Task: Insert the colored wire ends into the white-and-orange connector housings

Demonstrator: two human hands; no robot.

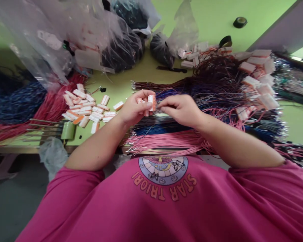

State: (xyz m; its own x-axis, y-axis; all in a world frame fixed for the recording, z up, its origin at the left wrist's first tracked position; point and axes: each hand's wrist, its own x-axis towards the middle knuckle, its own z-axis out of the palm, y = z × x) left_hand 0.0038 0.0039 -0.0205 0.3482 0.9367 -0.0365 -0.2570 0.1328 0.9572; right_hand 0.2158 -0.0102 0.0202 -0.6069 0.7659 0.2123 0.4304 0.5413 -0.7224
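My left hand (pixel 135 109) is closed around white-and-orange connector housings (pixel 151 101), their rows of small holes showing between thumb and fingers. Just to the right, my right hand (pixel 183 109) is pinched, its fingertips close to the housings' orange face; what the pinch holds is too small to make out. Beneath both hands lie bundles of wires, with dark and blue wires (pixel 141 129) in the middle and pink wires (pixel 164 143) along the near edge. Loose white-and-orange connector housings (pixel 96 116) are heaped left of my left hand.
Clear plastic bags (pixel 121 47) with dark contents stand at the back. A tape roll (pixel 239 22) lies far right. Wired connectors (pixel 262 87) pile up on the right. A green cylinder (pixel 68 130) with metal rods sits at the left, beside red wires (pixel 53 104).
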